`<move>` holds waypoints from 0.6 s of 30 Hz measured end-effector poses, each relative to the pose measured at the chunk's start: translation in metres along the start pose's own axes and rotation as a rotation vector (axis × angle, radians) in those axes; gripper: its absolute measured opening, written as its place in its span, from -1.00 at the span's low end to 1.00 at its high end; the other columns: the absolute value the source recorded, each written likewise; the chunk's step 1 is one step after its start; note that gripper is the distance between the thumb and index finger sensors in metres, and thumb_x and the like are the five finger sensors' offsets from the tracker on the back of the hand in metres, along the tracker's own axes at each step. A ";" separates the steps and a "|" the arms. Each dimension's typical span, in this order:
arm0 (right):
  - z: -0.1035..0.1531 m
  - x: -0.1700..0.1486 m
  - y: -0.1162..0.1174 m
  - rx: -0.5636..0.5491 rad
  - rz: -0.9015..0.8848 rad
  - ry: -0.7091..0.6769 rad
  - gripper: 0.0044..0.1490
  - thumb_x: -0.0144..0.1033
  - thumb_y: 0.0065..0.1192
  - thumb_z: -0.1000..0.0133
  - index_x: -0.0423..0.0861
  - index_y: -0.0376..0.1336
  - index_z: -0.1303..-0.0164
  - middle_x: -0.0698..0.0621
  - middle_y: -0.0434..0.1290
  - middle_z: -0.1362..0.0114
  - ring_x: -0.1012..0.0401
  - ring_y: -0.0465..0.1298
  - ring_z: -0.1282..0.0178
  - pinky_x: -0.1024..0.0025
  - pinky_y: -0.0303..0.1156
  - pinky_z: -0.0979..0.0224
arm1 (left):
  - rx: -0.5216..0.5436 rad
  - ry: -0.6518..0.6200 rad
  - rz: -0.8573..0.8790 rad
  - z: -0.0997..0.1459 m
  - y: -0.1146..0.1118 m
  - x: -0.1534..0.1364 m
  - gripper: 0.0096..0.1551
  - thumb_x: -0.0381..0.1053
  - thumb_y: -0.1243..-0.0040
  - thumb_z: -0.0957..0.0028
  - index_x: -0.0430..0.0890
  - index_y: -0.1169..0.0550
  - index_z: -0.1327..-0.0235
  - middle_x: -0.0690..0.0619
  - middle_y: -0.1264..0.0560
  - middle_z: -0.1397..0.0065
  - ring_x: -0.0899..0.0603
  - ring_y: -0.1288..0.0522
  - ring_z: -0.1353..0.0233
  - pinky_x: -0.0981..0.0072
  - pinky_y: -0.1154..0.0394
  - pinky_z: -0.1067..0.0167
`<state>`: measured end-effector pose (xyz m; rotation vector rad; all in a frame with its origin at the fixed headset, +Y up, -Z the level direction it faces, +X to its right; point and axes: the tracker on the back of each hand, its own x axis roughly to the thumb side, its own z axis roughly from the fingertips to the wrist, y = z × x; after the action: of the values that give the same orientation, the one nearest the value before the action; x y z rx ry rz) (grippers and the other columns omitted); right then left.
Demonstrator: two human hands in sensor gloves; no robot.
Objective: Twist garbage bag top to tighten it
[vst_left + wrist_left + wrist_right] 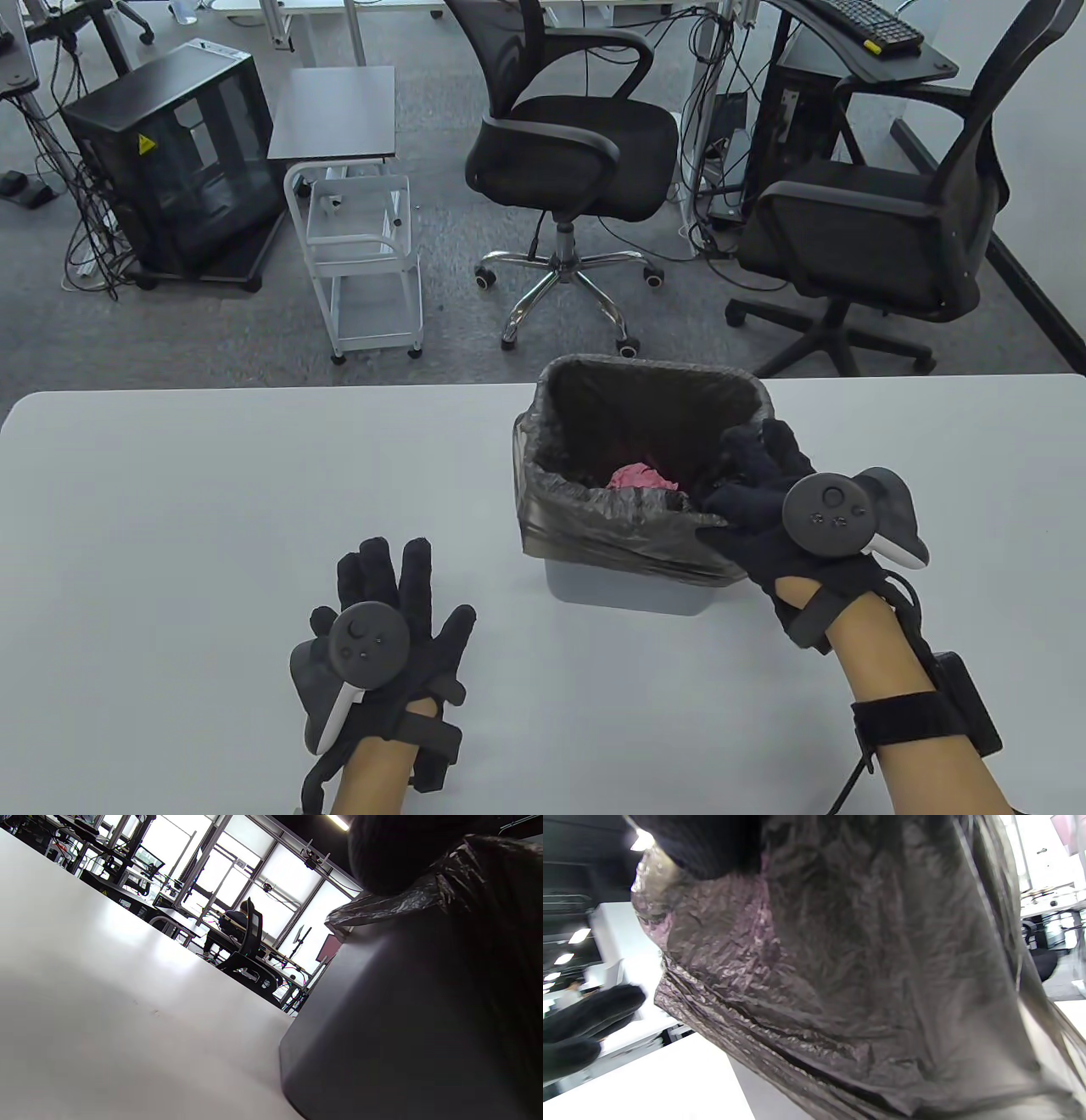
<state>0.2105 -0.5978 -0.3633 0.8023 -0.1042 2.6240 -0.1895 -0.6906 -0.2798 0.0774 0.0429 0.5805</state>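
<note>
A grey waste bin (628,590) stands on the white table (212,509), lined with a dark translucent garbage bag (594,518) whose top is folded over the rim. Pink crumpled waste (640,478) lies inside. My right hand (764,488) grips the bag's folded edge at the bin's near right corner, fingers over the rim. In the right wrist view the bag's wrinkled plastic (840,963) fills the frame. My left hand (390,611) rests flat on the table, fingers spread, left of the bin and apart from it. The left wrist view shows the bin's wall (403,1027) and bag edge (403,899).
Beyond the table's far edge stand two black office chairs (577,144) (882,229), a white wire cart (365,255) and a black cabinet (178,161).
</note>
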 end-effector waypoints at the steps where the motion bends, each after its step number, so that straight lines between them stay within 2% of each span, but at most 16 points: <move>1: -0.001 0.004 0.001 0.011 -0.003 -0.015 -0.42 0.18 0.24 -0.06 0.06 0.41 -0.16 -0.23 -0.18 -0.69 -0.43 -0.29 -0.54 -0.48 -0.11 -0.50 | 0.007 -0.006 -0.003 0.000 -0.001 0.001 0.08 0.40 -0.20 -0.02 0.39 0.20 -0.54 0.11 0.39 -0.64 -0.22 0.46 -0.64 -0.62 0.34 -0.28; 9: -0.009 0.026 0.012 0.040 -0.008 -0.093 -0.43 0.17 0.23 -0.07 0.06 0.40 -0.16 -0.23 -0.18 -0.69 -0.44 -0.29 -0.54 -0.49 -0.13 -0.49 | 0.035 -0.063 -0.020 0.001 -0.010 0.011 0.12 0.40 -0.22 0.00 0.42 0.25 -0.49 0.14 0.44 -0.62 -0.21 0.45 -0.65 -0.61 0.32 -0.31; 11: -0.007 0.026 0.012 0.032 -0.030 -0.089 -0.39 0.16 0.24 -0.09 0.10 0.35 -0.29 -0.23 -0.24 -0.69 -0.44 -0.32 -0.53 -0.52 -0.24 -0.45 | 0.071 -0.099 -0.007 0.000 -0.012 0.013 0.10 0.40 -0.23 0.00 0.41 0.23 -0.50 0.14 0.42 -0.63 -0.21 0.44 -0.66 -0.61 0.31 -0.32; 12: -0.006 0.025 0.011 0.027 -0.041 -0.093 -0.30 0.17 0.27 -0.08 0.12 0.29 -0.41 -0.23 -0.29 -0.68 -0.44 -0.33 -0.52 -0.53 -0.29 -0.43 | 0.076 -0.105 -0.008 0.000 -0.013 0.013 0.10 0.40 -0.22 0.00 0.41 0.23 -0.50 0.14 0.42 -0.63 -0.21 0.43 -0.66 -0.61 0.30 -0.32; 14: -0.001 0.024 0.005 0.035 -0.048 -0.077 -0.03 0.23 0.29 -0.07 0.16 0.01 -0.65 -0.25 -0.42 -0.64 -0.44 -0.38 -0.52 -0.53 -0.35 -0.41 | 0.083 -0.114 0.000 0.000 -0.014 0.014 0.11 0.39 -0.22 0.00 0.41 0.24 -0.49 0.14 0.42 -0.63 -0.21 0.42 -0.66 -0.61 0.30 -0.32; 18: 0.028 0.013 -0.015 -0.073 -0.088 -0.044 0.22 0.32 0.30 -0.05 0.13 -0.28 -0.69 -0.24 -0.49 -0.62 -0.42 -0.41 -0.53 -0.54 -0.38 -0.41 | 0.077 -0.119 -0.018 0.000 -0.018 0.016 0.14 0.40 -0.21 -0.01 0.42 0.31 -0.45 0.14 0.45 -0.61 -0.21 0.42 -0.66 -0.61 0.29 -0.32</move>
<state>0.2217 -0.5845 -0.3332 0.8207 -0.1723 2.5057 -0.1664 -0.6972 -0.2816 0.1861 -0.0492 0.5553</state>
